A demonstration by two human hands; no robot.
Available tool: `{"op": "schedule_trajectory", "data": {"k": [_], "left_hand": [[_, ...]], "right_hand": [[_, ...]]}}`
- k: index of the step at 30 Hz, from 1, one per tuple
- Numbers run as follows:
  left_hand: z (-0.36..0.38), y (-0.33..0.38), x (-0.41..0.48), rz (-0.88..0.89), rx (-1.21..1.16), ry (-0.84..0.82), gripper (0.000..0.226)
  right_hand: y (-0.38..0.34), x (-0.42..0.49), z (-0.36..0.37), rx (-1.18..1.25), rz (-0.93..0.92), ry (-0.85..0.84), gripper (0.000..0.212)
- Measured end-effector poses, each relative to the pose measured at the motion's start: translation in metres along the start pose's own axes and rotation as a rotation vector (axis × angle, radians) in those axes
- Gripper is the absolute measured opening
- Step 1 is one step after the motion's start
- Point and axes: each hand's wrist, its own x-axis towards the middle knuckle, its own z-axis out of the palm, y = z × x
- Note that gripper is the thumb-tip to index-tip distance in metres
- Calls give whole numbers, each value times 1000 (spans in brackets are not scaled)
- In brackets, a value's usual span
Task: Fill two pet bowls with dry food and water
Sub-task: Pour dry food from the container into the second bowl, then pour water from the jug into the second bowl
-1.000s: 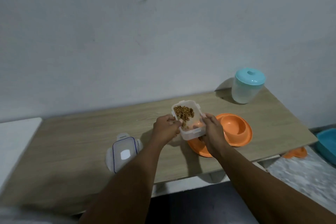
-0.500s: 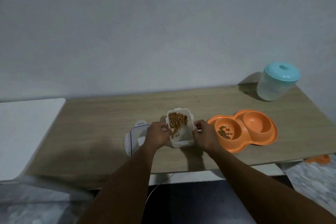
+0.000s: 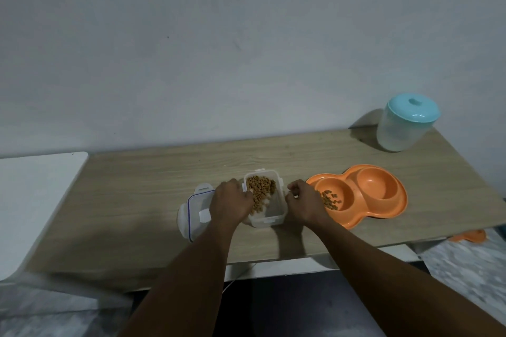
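On the wooden table point(image 3: 142, 200) in front of us sits the clear food container point(image 3: 269, 206), upright on its base with kibble point(image 3: 260, 190) banked toward its far and left side. Our left hand point(image 3: 231, 204) wraps the container's left wall, fingers curled against it, while our right hand point(image 3: 302, 201) sits at the right wall with fingers loosely bent; we cannot tell whether it grips the wall or only rests beside it. We judge the two-sided hold is there to keep the light box square and steady as it stands. Just to the right lies the orange double bowl point(image 3: 394, 208), its near-left well holding a small scatter of kibble, its right well bare, presumably reserved for water. The container's lid point(image 3: 195, 209) lies flat just left of the box, partly under our left wrist, close enough to snap on again. Well apart at the table's far right corner stands the jar with the teal lid point(image 3: 405, 123), upright and closed; it probably holds the water, though we cannot see through it. By our reading the dry food is served and the water is not yet poured.
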Motion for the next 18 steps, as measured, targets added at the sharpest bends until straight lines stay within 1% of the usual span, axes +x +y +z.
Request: {"op": "schedule_trajectory", "data": {"k": [3, 6, 10, 12, 15, 18], "left_hand": [[-2, 23, 5, 120, 49, 38, 37], [8, 58, 10, 262, 17, -6, 41], [39, 124, 3, 458, 29, -92, 51], [59, 157, -4, 521, 54, -171, 63], [95, 194, -14, 561, 164, -314, 91], [131, 215, -22, 557, 296, -397, 116]], "right_hand": [[-3, 2, -30, 28, -32, 70, 16], [-1, 7, -72, 51, -31, 126, 11], [15, 13, -137, 37, -37, 253, 11], [31, 15, -170, 43, -1, 328, 17], [68, 25, -212, 123, 95, 423, 19], [104, 39, -246, 226, 185, 446, 21]]}}
